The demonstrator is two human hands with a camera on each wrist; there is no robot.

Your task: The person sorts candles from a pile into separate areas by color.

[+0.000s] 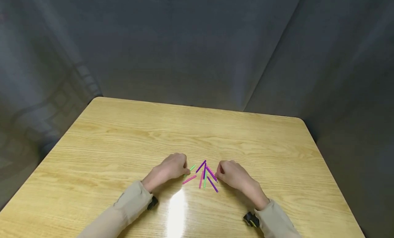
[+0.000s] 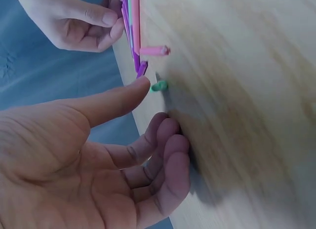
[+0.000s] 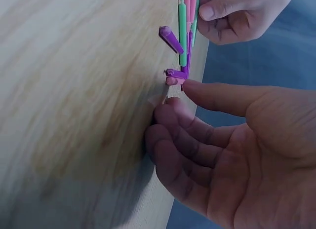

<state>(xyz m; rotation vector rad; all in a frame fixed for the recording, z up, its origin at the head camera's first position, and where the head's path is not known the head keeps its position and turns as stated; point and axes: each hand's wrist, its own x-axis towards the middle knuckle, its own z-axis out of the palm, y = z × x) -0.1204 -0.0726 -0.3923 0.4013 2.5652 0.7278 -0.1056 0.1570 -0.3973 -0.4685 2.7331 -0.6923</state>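
Note:
Several thin candles in purple, pink and green lie in a loose group on the wooden table. My left hand (image 1: 173, 166) is at the group's left side, its thumb tip by a green candle (image 2: 159, 86). In the left wrist view its fingers are loosely bent, apart from the thumb, with nothing between them. A pink candle (image 1: 189, 180) lies just right of that hand. My right hand (image 1: 233, 173) rests at the right side, fingers loosely bent. Its thumb tip is right at the ends of a purple candle (image 3: 175, 73) and a pink candle (image 3: 173, 81).
The wooden table (image 1: 138, 125) spreads around the candles, with a bright light reflection in front of them. Grey curtains (image 1: 184, 50) hang behind the table and on both sides. Dark wrist devices (image 1: 251, 219) sit at both sleeve cuffs.

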